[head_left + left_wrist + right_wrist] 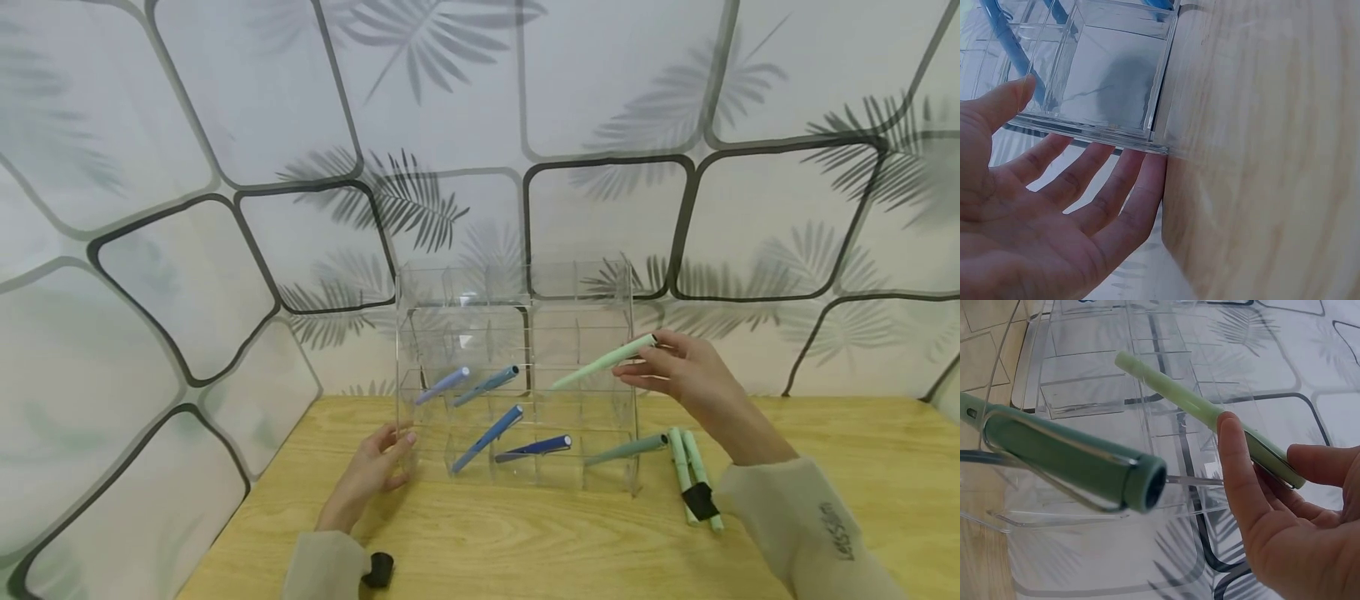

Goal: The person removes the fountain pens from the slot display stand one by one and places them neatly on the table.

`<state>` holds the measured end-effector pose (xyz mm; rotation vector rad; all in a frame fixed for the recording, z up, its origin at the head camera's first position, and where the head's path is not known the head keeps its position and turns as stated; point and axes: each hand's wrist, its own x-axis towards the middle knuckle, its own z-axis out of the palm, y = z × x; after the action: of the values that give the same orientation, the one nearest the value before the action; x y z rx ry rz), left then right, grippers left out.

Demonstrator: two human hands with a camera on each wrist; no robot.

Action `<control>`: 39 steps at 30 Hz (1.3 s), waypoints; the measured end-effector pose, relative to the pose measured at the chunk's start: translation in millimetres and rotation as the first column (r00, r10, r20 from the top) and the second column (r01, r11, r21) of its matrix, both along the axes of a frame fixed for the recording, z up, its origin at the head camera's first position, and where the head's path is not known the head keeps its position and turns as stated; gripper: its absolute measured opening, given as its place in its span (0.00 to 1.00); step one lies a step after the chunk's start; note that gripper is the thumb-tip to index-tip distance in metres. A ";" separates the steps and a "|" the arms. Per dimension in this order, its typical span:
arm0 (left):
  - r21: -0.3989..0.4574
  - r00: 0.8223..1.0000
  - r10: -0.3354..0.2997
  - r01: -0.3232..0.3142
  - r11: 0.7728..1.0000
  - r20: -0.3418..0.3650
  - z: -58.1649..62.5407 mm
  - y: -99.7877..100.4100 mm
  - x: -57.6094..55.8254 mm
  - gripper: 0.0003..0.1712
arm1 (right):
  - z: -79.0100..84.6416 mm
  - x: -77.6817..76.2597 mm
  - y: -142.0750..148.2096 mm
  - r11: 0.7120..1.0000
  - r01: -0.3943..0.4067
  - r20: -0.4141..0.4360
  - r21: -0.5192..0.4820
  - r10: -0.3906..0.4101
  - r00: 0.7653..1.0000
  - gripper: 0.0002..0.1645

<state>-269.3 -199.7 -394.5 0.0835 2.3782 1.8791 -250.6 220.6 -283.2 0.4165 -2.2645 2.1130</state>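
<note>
A clear acrylic pen rack (517, 302) with tiered compartments stands on the wooden table. My right hand (697, 383) pinches a pale green pen (603, 364) near its clip end, between thumb and fingers. The pen slants down to the left, its far end at the rack's middle tier on the right; whether it touches the rack I cannot tell. My left hand (1066, 212) rests against the rack's left side, fingertips along the side wall and thumb at the front. A darker green pen (1072, 456) leans in the bottom tier, near the right wrist camera.
The rack also bears a lavender pen (444, 385), a grey-blue pen (487, 385), a blue pen (487, 439) and a dark blue pen (534, 448). Pale green pens (681, 458) lie on the table (525, 533) right of the rack. A patterned curtain (600, 100) hangs behind.
</note>
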 end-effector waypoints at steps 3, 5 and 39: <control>-0.001 1.000 -0.001 0.001 1.000 0.004 0.2 -0.2 0.3 0.31 | -1.4 3.6 5.7 0.999 -0.006 0.003 -0.043 0.006 1.000 0.19; -0.004 1.000 -0.004 0.005 1.000 0.004 0.5 -0.2 0.5 0.31 | -2.9 5.7 9.6 0.996 -0.017 0.005 -0.089 0.018 1.000 0.19; -0.001 1.000 -0.003 0.003 1.000 0.000 0.7 -0.9 1.5 0.31 | -23.8 22.8 58.8 0.817 -0.281 -0.219 -0.504 0.194 0.956 0.17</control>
<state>-267.8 -200.6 -393.8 0.0864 2.3773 1.8769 -227.7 279.4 -307.0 0.8339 -1.5056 2.5871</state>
